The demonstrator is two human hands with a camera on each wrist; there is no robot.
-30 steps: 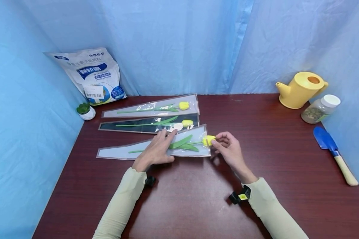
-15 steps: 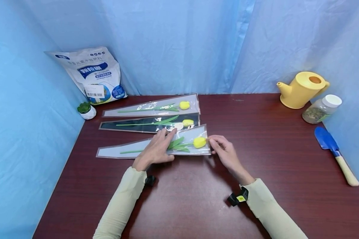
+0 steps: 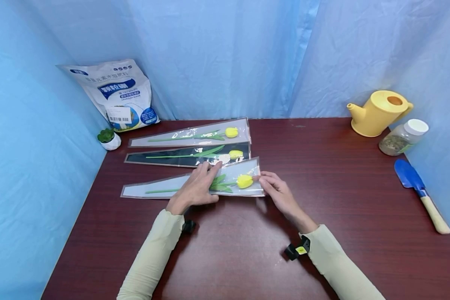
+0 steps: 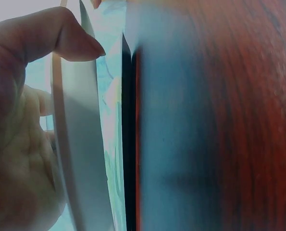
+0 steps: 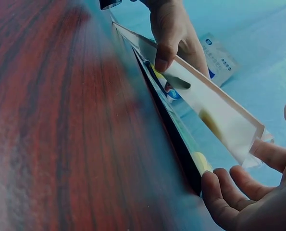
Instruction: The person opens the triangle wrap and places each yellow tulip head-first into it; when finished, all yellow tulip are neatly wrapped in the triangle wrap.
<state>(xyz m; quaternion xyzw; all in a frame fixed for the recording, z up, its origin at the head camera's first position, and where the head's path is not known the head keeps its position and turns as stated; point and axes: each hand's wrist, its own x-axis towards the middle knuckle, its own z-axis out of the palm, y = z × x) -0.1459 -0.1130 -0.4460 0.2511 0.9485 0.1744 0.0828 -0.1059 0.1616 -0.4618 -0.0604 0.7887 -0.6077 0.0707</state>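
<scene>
In the head view my left hand (image 3: 195, 185) grips a pale, clear-fronted flower sleeve (image 3: 135, 191) across its middle. The thumb lies along the near side, as the left wrist view shows with the thumb (image 4: 78, 43) against the sleeve's pale back (image 4: 82, 125). Inside lies a yellow tulip (image 3: 245, 181) with green leaves, its stem partly hidden by that hand. At the wide end of the sleeve, my right hand (image 3: 281, 193) reaches its fingertips to the opening beside the bloom. In the right wrist view its index finger (image 5: 272, 155) touches the sleeve's end, the thumb apart.
Two more sleeved yellow tulips lie behind, one on a dark sleeve (image 3: 135, 158), one on a pale sleeve (image 3: 138, 143). A fertilizer bag (image 3: 120, 96) and potted succulent (image 3: 110, 141) stand at left. A watering can (image 3: 376, 114), jar (image 3: 401, 137) and trowel (image 3: 420, 193) are at right.
The tulip has slid left, deeper into the sleeve, its bloom moving inside from the opening. My right hand has followed slightly left. The left hand keeps its place.
</scene>
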